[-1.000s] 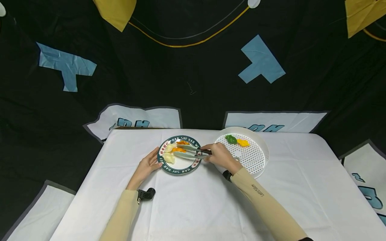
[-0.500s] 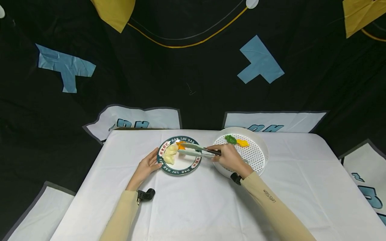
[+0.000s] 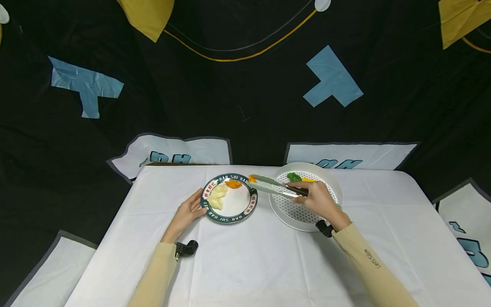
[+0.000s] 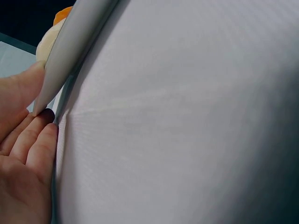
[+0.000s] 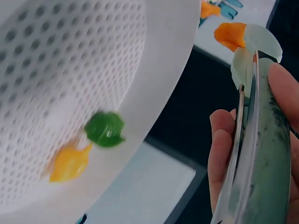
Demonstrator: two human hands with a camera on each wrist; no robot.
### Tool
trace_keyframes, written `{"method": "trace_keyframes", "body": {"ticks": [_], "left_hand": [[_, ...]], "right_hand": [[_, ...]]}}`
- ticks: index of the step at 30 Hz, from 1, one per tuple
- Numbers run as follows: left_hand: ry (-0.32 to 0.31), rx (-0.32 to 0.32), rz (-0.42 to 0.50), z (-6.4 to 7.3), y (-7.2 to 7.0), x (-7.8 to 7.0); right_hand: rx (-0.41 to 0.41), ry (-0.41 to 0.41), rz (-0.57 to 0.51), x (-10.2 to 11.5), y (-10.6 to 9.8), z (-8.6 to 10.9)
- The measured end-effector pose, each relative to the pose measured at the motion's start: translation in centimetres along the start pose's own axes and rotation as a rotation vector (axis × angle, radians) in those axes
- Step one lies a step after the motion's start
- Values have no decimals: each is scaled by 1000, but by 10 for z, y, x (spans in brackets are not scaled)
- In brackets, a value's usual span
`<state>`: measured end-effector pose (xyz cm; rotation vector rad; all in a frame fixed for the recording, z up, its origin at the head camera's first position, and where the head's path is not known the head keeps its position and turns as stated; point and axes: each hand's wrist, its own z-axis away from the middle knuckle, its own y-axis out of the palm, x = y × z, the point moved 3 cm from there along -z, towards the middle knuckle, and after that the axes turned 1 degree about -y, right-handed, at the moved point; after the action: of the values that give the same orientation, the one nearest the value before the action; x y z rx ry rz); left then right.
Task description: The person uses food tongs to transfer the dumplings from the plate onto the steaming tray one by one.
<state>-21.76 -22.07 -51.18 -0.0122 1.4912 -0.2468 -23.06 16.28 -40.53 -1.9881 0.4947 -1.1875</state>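
Observation:
My left hand [image 3: 185,214] holds the rim of a round plate [image 3: 229,219] with a green lettered border, thumb at the edge and fingers lower down. On the plate lie two cream dumpling-shaped pieces [image 3: 217,196] and an orange one [image 3: 232,184]. My right hand [image 3: 321,199] grips metal tongs [image 3: 270,184] with pale green tips. Pinched in those tips is another orange piece [image 5: 231,36], raised between the plate and a white perforated steamer tray [image 3: 297,227]. Inside the tray sit a green piece [image 5: 105,129] and a yellow piece [image 5: 70,163], partly hidden by my hand in the head view.
A white cloth [image 3: 238,264] covers the table. Behind its far edge hangs a black backdrop [image 3: 238,98] with blue and yellow shapes. The tray's raised wall [image 5: 170,60] stands beside the tongs.
The tongs have lifted one orange piece off the plate and moved right with it, toward the tray. The other orange piece stays on the plate. My left hand has kept its place.

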Motion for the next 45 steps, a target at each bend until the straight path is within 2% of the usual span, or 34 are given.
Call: {"method": "trace_keyframes", "body": {"ticks": [9,17,26,37,45], "left_hand": [[6,7,29,1,1,-1],[7,13,29,1,1,-2],[1,9,24,1,1,-1],[10,13,30,1,2,-2],[10,15,28,2,2,-4]], "right_hand": [[-56,54,46,-21,-35,20],[-74,100,83,-40,-50,37],[-76,137,93,-54,-46,42],[-39,227,91,-70,-30,35],[-36,233,90,-74,-25,32]]}}
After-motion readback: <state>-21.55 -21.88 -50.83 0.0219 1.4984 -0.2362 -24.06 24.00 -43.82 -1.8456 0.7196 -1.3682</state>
